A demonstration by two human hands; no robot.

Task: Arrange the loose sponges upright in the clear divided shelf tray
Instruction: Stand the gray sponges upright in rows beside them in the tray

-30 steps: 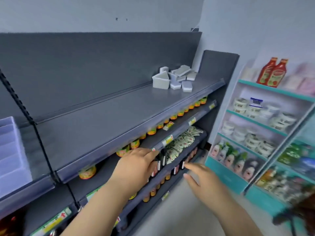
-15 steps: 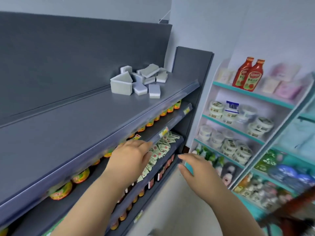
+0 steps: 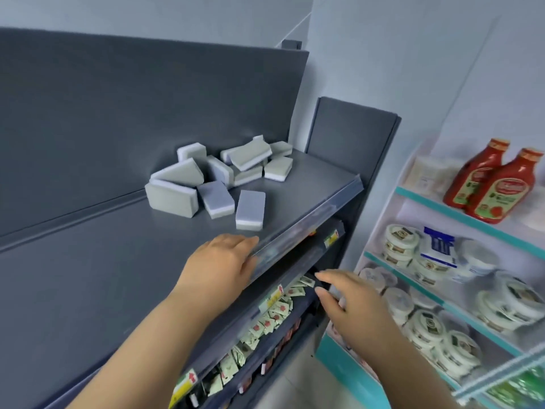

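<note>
A pile of loose grey-and-white sponges [image 3: 218,175] lies on the dark grey top shelf [image 3: 118,261], near its right end. The closest sponge [image 3: 250,210] lies flat just behind the shelf's clear front lip. My left hand [image 3: 221,267] reaches over the shelf's front edge, fingers relaxed, holding nothing, a short way in front of that sponge. My right hand [image 3: 351,305] hovers lower, in front of the shelves below, fingers spread and empty. The clear divided tray is out of view.
Below the top shelf are rows of small packets [image 3: 265,320] and jars. To the right stands a teal-edged rack [image 3: 442,278] with ketchup bottles [image 3: 498,184] and round tubs [image 3: 401,240]. A grey end panel [image 3: 351,134] closes the shelf's right end.
The view has moved right and closer to the sponges; the clear tray at the left has left the frame. Both hands have risen, the left one up to the top shelf's edge.
</note>
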